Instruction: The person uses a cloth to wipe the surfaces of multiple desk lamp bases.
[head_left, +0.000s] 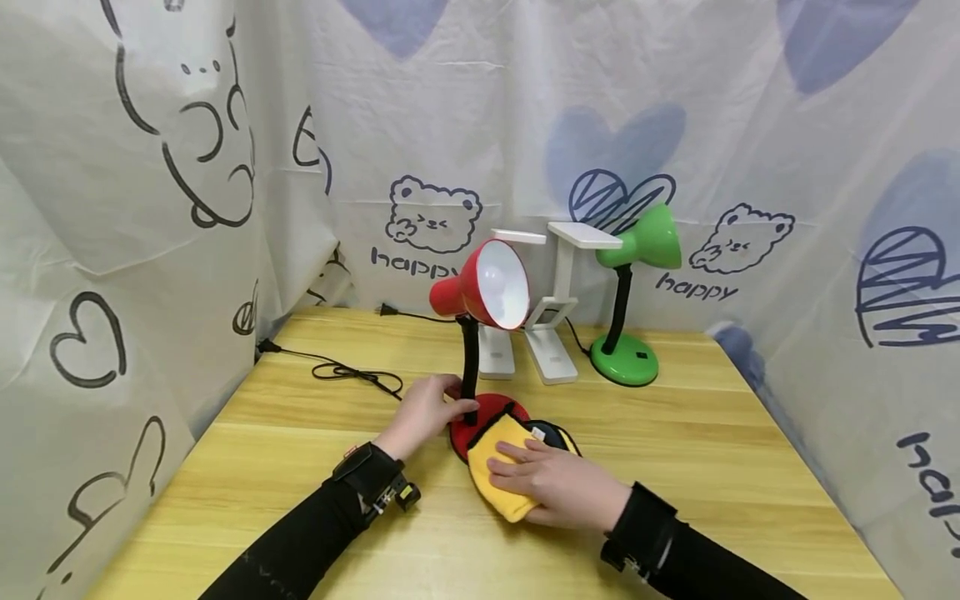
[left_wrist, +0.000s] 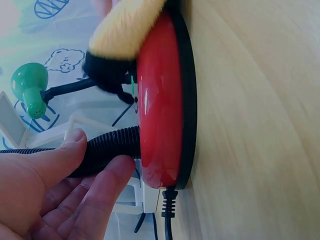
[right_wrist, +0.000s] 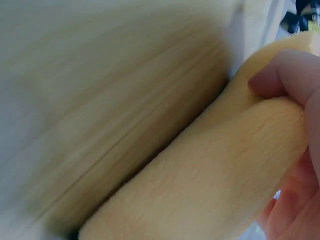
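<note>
A red desk lamp (head_left: 491, 296) with a black flexible neck (head_left: 470, 358) stands upright on the table. Low on that neck, just above the red base (left_wrist: 160, 105), my left hand (head_left: 431, 412) grips it between thumb and fingers. A thick yellow cloth (head_left: 498, 467) with black edging and a small white tag lies over the front right part of the base. My right hand (head_left: 558, 483) holds the cloth; in the right wrist view the thumb (right_wrist: 282, 75) digs into its soft surface. Part of the base is hidden under the cloth.
Behind the red lamp stand two white folding lamps, one partly hidden (head_left: 497, 354) and one beside it (head_left: 551, 354). A green lamp (head_left: 625, 360) is at the back right. The red lamp's black cord (head_left: 352, 372) runs left to its plug. Printed white sheets (head_left: 435, 100) surround the table (head_left: 300, 450).
</note>
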